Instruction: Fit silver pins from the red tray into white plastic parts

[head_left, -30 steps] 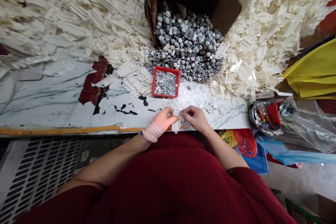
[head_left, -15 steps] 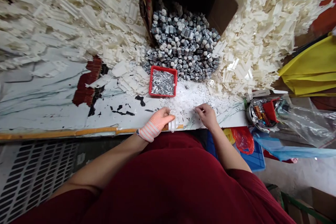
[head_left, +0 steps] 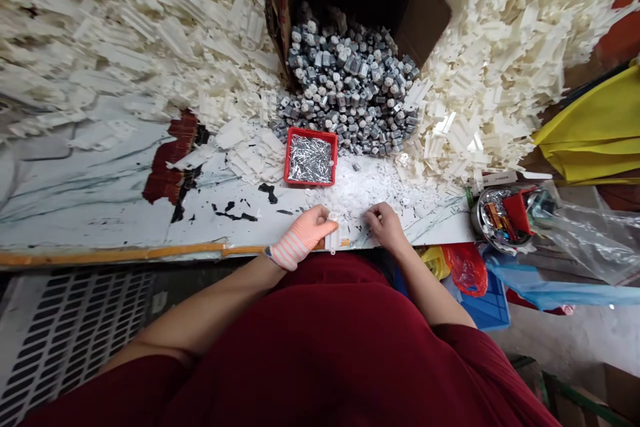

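My left hand (head_left: 306, 235), in an orange-and-white striped glove, pinches a white plastic part (head_left: 332, 241) between thumb and fingers at the table's front edge. My bare right hand (head_left: 387, 227) is just right of it, low over the tabletop, fingers curled with the tips together. Whatever those fingertips hold, if anything, is too small to make out. Small clear-white pieces (head_left: 350, 190) lie scattered in front of both hands. Beyond them stands a red tray (head_left: 287, 173) full of small shiny metal pins (head_left: 310, 159).
A cardboard box (head_left: 425, 13) on its side spills small grey motors (head_left: 355, 87) with white ends. Heaps of cream plastic parts (head_left: 125, 27) lie left and right of it. A metal bowl (head_left: 477, 213) of mixed hardware stands at the right, beside plastic bags (head_left: 465, 267).
My right hand has moved a little left, closer to my left hand. The left hand keeps its hold on the white plastic part with only a slight shift.
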A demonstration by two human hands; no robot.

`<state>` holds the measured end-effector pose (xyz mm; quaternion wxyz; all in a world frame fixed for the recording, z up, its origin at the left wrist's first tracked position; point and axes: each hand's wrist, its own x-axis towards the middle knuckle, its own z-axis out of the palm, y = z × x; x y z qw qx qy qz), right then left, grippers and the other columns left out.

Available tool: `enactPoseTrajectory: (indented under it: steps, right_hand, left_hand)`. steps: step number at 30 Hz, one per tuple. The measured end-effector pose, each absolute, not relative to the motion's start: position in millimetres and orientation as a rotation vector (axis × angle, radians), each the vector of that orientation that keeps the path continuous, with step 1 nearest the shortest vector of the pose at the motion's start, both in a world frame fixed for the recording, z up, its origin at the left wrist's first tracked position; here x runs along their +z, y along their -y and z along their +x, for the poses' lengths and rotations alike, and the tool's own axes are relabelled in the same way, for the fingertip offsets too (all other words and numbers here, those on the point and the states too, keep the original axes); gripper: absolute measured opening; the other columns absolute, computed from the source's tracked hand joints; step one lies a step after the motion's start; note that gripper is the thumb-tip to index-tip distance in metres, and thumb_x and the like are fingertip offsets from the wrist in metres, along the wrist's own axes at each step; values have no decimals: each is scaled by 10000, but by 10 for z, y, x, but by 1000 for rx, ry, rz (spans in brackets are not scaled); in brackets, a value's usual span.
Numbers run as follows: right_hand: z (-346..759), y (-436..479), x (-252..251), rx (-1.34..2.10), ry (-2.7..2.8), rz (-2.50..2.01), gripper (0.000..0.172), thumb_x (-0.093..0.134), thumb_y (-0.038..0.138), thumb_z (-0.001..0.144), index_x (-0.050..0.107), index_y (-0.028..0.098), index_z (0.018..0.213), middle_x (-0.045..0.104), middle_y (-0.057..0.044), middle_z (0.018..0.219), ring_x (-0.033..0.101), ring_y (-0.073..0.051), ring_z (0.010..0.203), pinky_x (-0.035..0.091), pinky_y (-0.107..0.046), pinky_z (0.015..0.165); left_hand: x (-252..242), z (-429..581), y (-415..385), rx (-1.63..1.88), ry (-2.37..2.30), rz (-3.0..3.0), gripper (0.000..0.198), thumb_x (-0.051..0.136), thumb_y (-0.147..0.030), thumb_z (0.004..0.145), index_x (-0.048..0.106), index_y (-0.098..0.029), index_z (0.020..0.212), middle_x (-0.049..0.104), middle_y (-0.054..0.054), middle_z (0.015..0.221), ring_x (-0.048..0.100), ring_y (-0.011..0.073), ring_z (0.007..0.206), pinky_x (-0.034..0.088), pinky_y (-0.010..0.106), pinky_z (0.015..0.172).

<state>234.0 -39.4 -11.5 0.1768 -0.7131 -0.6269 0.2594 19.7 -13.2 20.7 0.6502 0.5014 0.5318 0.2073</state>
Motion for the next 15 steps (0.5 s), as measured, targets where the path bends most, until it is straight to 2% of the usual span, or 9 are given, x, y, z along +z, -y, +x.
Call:
enactPoseTrajectory:
  steps: [2,4,8,15]
  right_hand:
    - [2317,359,-31,845,1690,-1906,185,485,334,900,605,192,898,639,-33,840,576,-160,727,452,-276,667]
    - [2317,329,37,789,1718,-1900,160,511,325,886,609,199,886,643,-35,866,585,-163,760,443,-276,676]
    - [2379,351,12,595,1861,-2125,119,536,277,880,631,208,865,646,-53,912,595,-184,820,425,-285,697]
    - [2378,477,-187,551,1916,-2254,130,511,265,898,621,196,902,652,-94,975,600,-212,885,429,-299,703]
  left_hand:
    - [224,206,134,465,-1224,1174,221,594,-328,681,423,-196,727,310,-92,571,278,78,519,230,220,498]
    - [224,208,136,470,-1235,1189,212,591,-323,679,429,-195,728,322,-92,567,288,79,520,237,219,502]
    - [175,190,137,483,-1217,1167,212,592,-329,683,452,-192,765,325,-93,566,294,80,515,246,218,499]
    - [228,225,130,485,-1212,1152,199,594,-309,677,443,-191,729,317,-93,557,285,74,504,237,211,477]
